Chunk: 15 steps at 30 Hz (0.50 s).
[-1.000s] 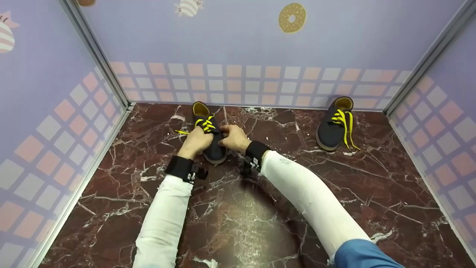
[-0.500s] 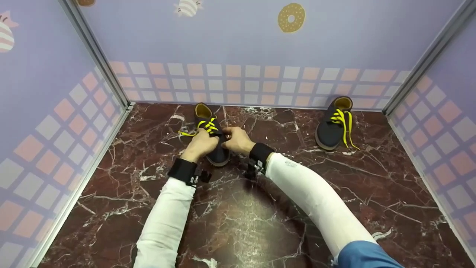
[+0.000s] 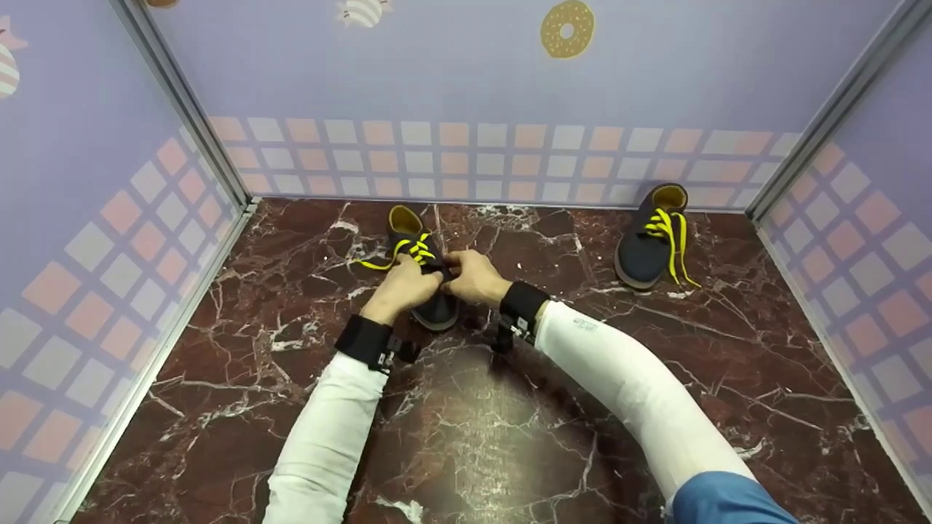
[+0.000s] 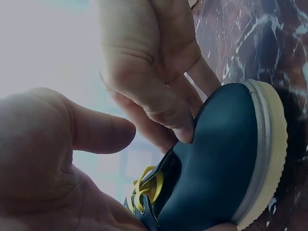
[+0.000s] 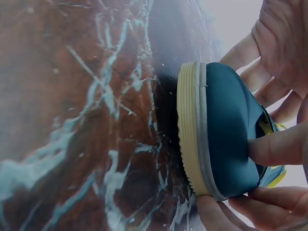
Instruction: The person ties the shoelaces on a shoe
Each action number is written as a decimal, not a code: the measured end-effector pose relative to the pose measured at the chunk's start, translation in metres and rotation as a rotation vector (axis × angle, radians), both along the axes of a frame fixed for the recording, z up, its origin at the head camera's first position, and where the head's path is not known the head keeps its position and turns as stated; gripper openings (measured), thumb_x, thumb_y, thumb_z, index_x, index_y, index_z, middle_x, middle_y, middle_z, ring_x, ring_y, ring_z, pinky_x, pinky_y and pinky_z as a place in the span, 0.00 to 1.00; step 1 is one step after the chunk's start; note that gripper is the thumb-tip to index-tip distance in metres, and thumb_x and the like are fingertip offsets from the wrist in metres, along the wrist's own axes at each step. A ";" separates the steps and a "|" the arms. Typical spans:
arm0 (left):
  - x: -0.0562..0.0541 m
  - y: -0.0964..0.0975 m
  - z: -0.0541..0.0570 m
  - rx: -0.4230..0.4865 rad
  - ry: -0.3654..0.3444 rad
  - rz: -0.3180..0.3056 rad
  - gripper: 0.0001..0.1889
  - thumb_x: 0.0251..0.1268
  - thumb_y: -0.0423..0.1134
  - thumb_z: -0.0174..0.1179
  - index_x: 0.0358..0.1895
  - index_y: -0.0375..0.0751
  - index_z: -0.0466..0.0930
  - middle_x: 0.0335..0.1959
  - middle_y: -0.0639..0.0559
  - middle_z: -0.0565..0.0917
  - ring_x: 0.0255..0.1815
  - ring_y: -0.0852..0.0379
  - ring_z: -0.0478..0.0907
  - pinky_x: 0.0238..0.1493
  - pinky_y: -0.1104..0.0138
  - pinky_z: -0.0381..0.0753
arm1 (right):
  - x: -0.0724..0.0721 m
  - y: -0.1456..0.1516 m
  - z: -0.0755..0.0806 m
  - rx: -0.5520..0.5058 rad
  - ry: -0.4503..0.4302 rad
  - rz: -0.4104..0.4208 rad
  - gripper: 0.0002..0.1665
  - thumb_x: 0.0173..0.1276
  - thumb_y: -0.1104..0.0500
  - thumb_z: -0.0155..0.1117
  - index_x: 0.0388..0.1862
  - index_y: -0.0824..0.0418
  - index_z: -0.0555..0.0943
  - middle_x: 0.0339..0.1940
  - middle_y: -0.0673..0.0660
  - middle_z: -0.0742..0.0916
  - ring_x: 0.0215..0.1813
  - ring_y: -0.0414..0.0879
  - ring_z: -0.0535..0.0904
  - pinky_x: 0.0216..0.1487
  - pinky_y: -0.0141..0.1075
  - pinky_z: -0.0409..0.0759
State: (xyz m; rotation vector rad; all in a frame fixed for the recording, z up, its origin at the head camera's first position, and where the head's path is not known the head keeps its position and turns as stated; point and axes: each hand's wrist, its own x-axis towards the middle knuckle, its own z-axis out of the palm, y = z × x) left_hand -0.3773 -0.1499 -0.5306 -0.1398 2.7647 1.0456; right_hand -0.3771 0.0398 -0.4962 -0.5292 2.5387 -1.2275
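A dark low-cut shoe (image 3: 438, 309) with yellow laces stands on the floor between both hands, toe toward me. The left hand (image 3: 409, 285) is along its left side, fingers straight against that side; in the left wrist view its thumb (image 4: 103, 132) is raised off the upper. From the other side, the right hand (image 3: 475, 276) grips the front of the shoe, its thumb (image 5: 276, 148) pressing on the toe and its fingers (image 5: 214, 214) at the sole's edge. One yellow lace end (image 3: 375, 265) trails out to the left. The shoe's middle is partly hidden by the hands.
A matching shoe (image 3: 644, 255) stands at the right near the back wall, its yellow laces hanging loose to the right. Lilac panels with pink and white squares (image 3: 491, 137) enclose the dark red marble floor (image 3: 480, 429) at the back and both sides.
The shoe between the hands has shifted a little to the right and toward me, away from the back wall. Both hands have moved along with it. The other shoe stays put.
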 end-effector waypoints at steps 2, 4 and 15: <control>-0.006 0.001 -0.012 -0.007 0.007 0.008 0.57 0.71 0.61 0.61 0.87 0.20 0.48 0.73 0.20 0.79 0.75 0.33 0.82 0.77 0.47 0.81 | 0.005 0.003 0.003 0.011 0.004 0.008 0.39 0.68 0.65 0.75 0.79 0.67 0.80 0.73 0.66 0.89 0.75 0.59 0.87 0.77 0.46 0.85; -0.003 0.005 -0.014 -0.002 0.002 0.002 0.58 0.71 0.62 0.61 0.87 0.20 0.46 0.74 0.18 0.77 0.76 0.31 0.81 0.78 0.46 0.81 | 0.005 0.007 0.001 0.019 0.012 0.016 0.37 0.68 0.64 0.75 0.77 0.66 0.81 0.72 0.66 0.90 0.73 0.58 0.88 0.75 0.45 0.86; 0.045 0.038 0.014 -0.021 -0.028 -0.042 0.63 0.77 0.66 0.60 0.89 0.19 0.36 0.81 0.13 0.63 0.82 0.27 0.73 0.84 0.41 0.74 | -0.037 0.036 -0.067 0.097 0.097 0.060 0.37 0.62 0.56 0.76 0.73 0.58 0.86 0.66 0.58 0.93 0.65 0.50 0.92 0.64 0.38 0.90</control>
